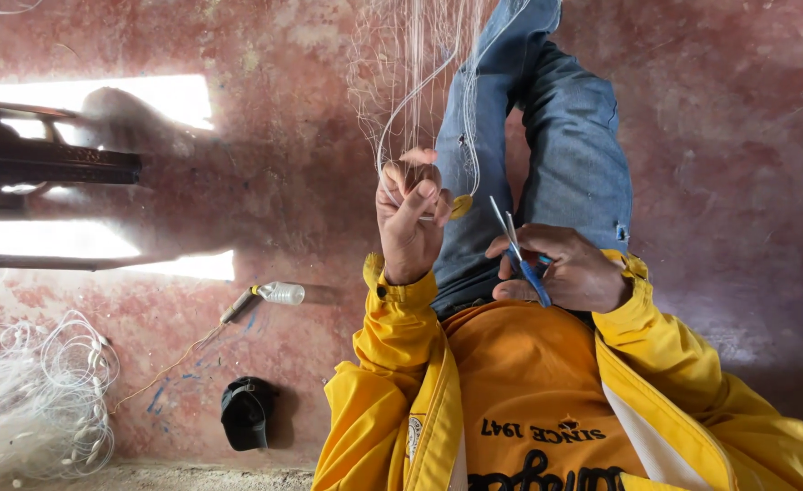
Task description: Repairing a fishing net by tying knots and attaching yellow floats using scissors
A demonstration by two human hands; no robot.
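My left hand is raised over my lap and pinches strands of a thin white fishing net that hangs down from above. A small yellow float sits on the net beside my fingers. Resting on my thigh, my right hand grips blue-handled scissors, the blades angled up toward the left hand. I wear blue jeans and a yellow jacket over an orange shirt.
A heap of white net with small floats lies at the lower left. On the reddish floor are a black cap, a small clear bottle and a stick-like tool. A dark frame stands at left.
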